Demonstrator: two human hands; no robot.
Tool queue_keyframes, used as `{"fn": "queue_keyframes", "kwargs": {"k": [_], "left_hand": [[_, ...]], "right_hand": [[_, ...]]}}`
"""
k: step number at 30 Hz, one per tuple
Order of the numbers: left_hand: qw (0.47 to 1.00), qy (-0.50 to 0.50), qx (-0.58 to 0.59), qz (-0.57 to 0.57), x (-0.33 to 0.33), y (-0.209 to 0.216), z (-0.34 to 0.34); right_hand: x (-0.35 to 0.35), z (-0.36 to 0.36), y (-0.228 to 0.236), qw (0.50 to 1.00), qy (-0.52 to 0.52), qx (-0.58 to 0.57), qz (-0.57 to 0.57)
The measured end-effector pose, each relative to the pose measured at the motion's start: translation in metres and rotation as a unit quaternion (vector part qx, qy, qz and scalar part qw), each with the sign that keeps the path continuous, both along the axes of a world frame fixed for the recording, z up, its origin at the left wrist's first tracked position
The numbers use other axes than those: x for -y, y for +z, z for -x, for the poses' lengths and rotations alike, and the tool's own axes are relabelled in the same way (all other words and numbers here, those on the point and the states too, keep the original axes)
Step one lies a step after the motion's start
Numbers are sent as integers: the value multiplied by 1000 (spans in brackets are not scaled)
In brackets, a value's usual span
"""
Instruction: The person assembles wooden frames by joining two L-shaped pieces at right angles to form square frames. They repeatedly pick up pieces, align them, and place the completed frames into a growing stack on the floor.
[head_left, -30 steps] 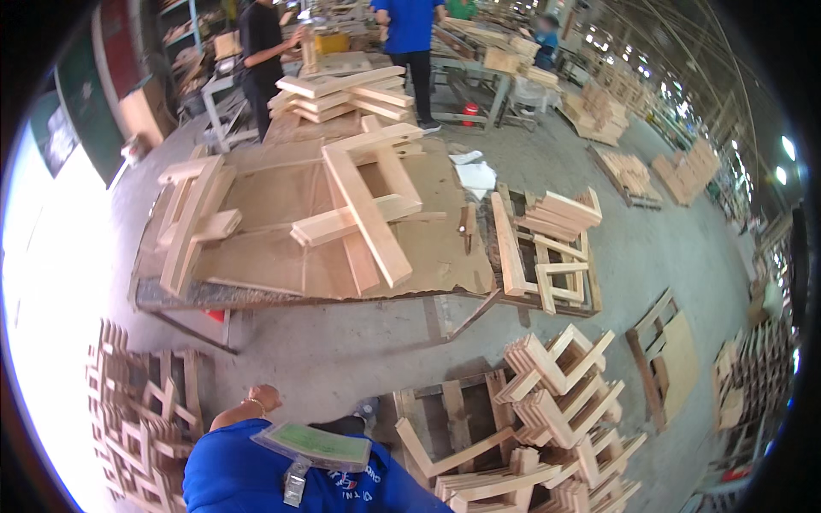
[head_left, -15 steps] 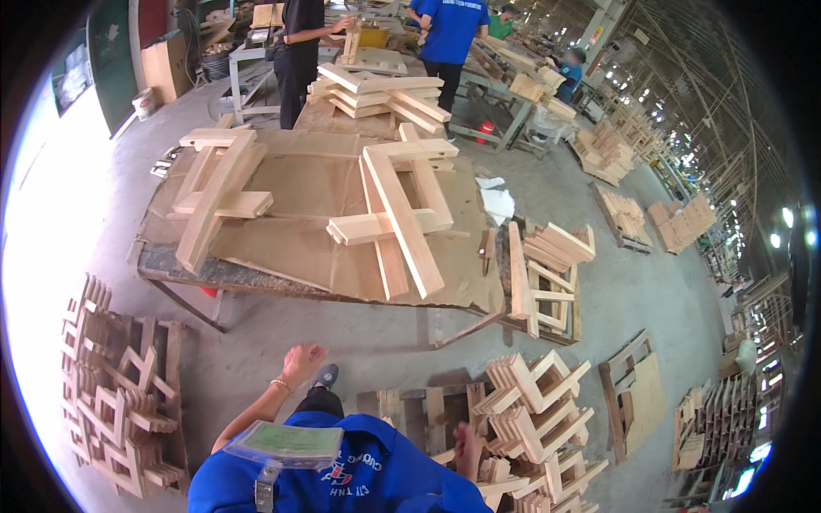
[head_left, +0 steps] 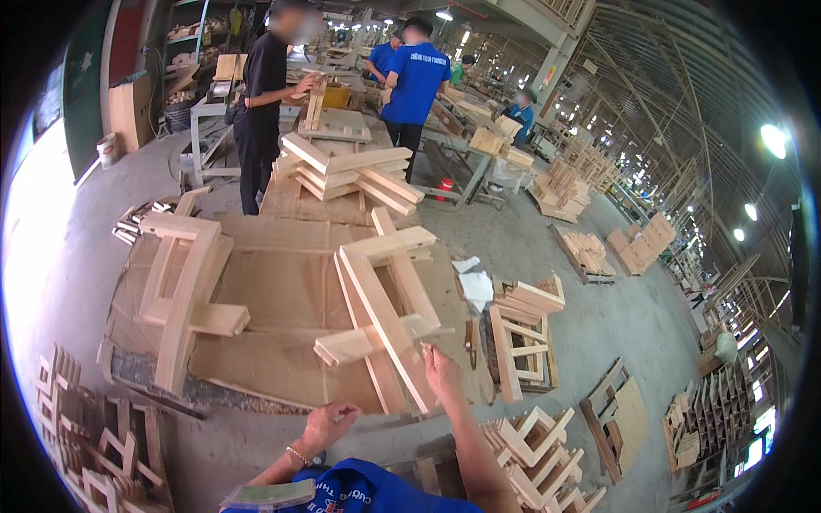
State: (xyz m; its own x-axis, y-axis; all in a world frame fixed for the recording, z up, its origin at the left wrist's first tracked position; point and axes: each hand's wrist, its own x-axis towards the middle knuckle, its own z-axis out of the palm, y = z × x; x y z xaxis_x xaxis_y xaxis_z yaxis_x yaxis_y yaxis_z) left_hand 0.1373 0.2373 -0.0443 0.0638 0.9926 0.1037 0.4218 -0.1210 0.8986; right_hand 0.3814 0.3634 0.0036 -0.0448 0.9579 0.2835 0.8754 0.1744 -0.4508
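Observation:
Over the near edge of the table, my left hand (head_left: pixel 328 426) hovers with its fingers loosely bent and apart, nothing in them. My right hand (head_left: pixel 442 374) is raised beside the lower end of an angled wooden frame (head_left: pixel 385 309), its fingers partly bent. Whether a fingertip touches the wood is hard to tell. That frame is made of pale crossed bars, stacked on the brown cardboard (head_left: pixel 274 350) covering the table. A similar pale wooden frame (head_left: pixel 184 286) lies on the left of the cardboard.
More angled frames (head_left: pixel 351 171) are piled at the table's far end, near a person in black (head_left: pixel 263 94). Another person in blue (head_left: pixel 416 85) stands beyond. Stacked frames (head_left: pixel 534 453) are at my lower right, others (head_left: pixel 107 462) at lower left. A white cloth (head_left: pixel 475 285) lies at the table's right edge.
The view has tilted up and I am closer to the table. Both hands have come up to its near edge, the right one from beside the stacked frames. The frames on the table look unmoved.

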Motion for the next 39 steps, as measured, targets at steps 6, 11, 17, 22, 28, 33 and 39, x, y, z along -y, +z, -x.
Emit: {"fn": "queue_keyframes", "kwargs": {"k": [6, 11, 17, 22, 28, 33, 39], "left_hand": [[998, 18, -15, -52, -28, 8, 12], [990, 23, -72, -122, -51, -4, 16], [979, 44, -44, -194, -78, 5, 18], [963, 84, -42, -253, -107, 15, 29], [961, 24, -137, -240, -159, 23, 6], [915, -18, -334, -227, -187, 9, -5], [844, -9, -445, -299, -225, -58, -17]], "right_hand": [[-14, 30, -8, 993, -59, -21, 100], [-20, 25, -24, 988, -79, -50, 125], [-22, 19, -28, 976, -105, -77, 175], [3, 18, 10, 974, -129, -115, 149], [109, -58, -11, 972, -180, 135, 61], [195, -25, 28, 888, -351, -288, 70], [303, 7, 50, 833, -492, -244, 67]]}}
